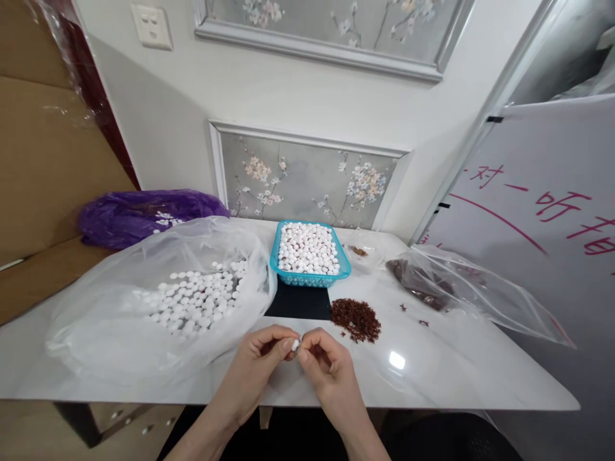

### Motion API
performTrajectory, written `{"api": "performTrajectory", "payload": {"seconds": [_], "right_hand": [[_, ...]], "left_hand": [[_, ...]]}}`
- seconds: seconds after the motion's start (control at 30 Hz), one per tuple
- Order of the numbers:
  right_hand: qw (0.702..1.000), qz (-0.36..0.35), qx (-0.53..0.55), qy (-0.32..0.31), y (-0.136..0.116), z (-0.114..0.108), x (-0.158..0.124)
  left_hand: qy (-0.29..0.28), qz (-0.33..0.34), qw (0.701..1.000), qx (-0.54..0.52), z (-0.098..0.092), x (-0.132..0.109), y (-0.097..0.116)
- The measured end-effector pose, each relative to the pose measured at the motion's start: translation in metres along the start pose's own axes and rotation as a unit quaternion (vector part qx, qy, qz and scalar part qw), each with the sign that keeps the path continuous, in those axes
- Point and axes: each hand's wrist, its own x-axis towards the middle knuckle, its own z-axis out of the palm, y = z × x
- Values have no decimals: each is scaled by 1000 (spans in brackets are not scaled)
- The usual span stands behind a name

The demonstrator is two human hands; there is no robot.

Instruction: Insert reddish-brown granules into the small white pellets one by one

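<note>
Over the table's front edge, my left hand [262, 363] pinches a small white round cap-like piece [295, 344] between thumb and fingers. My right hand [329, 371] meets it there, thumb and forefinger closed against the piece; whatever they hold is too small or hidden to tell. Just beyond my right hand lies a heap of small reddish-brown bits [356, 319]. Left of my hands, a clear plastic bag [91, 320] spreads open with many white pieces [202, 298] inside. Straight ahead, a turquoise basket [307, 280] is filled with similar white pieces showing dark spots.
A black mat [298, 302] lies before the basket. At right are a zip bag [500, 291] of brown material and a small clear bag [368, 246]. A purple bag [108, 221] and cardboard [43, 160] stand at left. The wall and a whiteboard [542, 256] border the table.
</note>
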Motion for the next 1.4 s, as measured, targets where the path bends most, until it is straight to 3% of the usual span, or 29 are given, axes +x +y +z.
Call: {"api": "performTrajectory", "payload": {"seconds": [0.87,1.17,1.4], "right_hand": [[998,38,46,-21,-4,-2,5],[998,67,19,-7,0,-3,7],[995,92,47,-1,-2,-2,11]], "left_hand": [[-8,46,998,38,-2,-2,-1],[-5,84,991,103,-3,-2,1],[5,54,997,56,0,-3,5]]}}
